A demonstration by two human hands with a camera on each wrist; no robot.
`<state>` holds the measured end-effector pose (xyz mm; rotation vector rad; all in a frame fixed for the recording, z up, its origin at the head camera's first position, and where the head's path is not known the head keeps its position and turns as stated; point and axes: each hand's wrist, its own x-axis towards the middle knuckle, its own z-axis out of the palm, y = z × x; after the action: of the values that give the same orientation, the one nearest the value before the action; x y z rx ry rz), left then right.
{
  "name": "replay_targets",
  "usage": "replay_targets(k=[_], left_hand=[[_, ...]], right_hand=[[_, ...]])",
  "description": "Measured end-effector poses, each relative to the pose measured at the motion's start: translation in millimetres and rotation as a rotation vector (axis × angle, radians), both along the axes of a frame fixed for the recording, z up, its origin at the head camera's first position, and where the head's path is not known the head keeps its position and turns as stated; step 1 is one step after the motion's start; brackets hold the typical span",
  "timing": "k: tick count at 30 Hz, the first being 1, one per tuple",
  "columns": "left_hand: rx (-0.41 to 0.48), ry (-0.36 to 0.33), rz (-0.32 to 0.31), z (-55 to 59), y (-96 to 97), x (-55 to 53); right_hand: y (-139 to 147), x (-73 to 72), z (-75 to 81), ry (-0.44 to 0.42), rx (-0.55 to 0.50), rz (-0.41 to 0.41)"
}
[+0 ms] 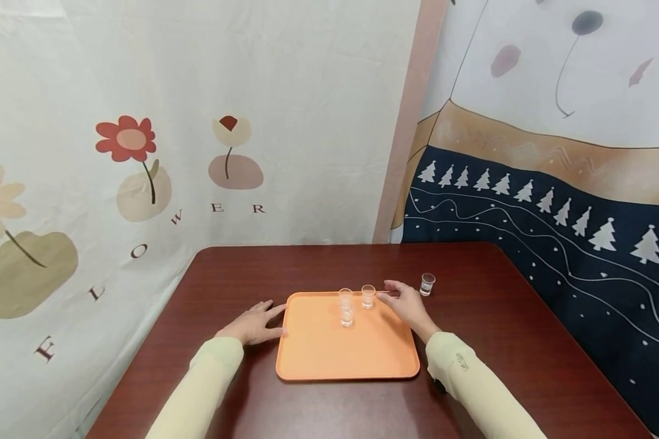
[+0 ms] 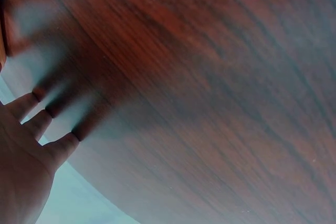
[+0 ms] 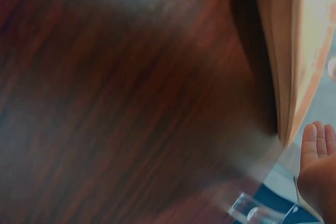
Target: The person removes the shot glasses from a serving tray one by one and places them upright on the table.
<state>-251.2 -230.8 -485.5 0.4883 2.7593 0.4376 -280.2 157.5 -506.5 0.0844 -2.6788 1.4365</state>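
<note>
An orange tray (image 1: 346,360) lies on the dark red wooden table. On it, toward the far side, stand small clear shot glasses: one glass (image 1: 368,296) at the back right, and left of it a front glass (image 1: 347,317) overlapping another glass (image 1: 345,295). My left hand (image 1: 249,324) is at the tray's left edge, fingers spread, with thumb and index fingertip right at the rim. Over the tray's far right corner, my right hand (image 1: 409,308) has its fingers extended, thumb close to the back right glass. A further shot glass (image 1: 427,284) stands on the table beyond that hand.
The reddish-brown table (image 1: 241,268) extends around the tray. Behind it hangs a pale curtain (image 1: 318,122) with printed flowers and letters. A navy cloth (image 1: 527,225) with white trees hangs along the right side.
</note>
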Motion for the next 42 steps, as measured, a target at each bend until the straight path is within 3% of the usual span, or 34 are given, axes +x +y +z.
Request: replay_targets(k=[8,28,32,42], left_hand=[[0.005,-0.003,0.006,-0.4,-1.1,2.1],[-0.004,-0.002,0.015,1.4,-0.2,0.7],[0.006,0.0,0.014,1.1,0.7,1.2],[-0.01,0.004,0.003,-1.6,-0.1,-0.7]], right_hand=[[-18.9,-2.9,-4.4,-0.018,-0.051,0.048],[-22.3,-1.9,2.7,-0.018,0.004,-0.001],[-13.7,-0.3,6.0,0.015,0.01,-0.032],[17.8,12.2,10.1,-0.001,-0.02,-0.166]])
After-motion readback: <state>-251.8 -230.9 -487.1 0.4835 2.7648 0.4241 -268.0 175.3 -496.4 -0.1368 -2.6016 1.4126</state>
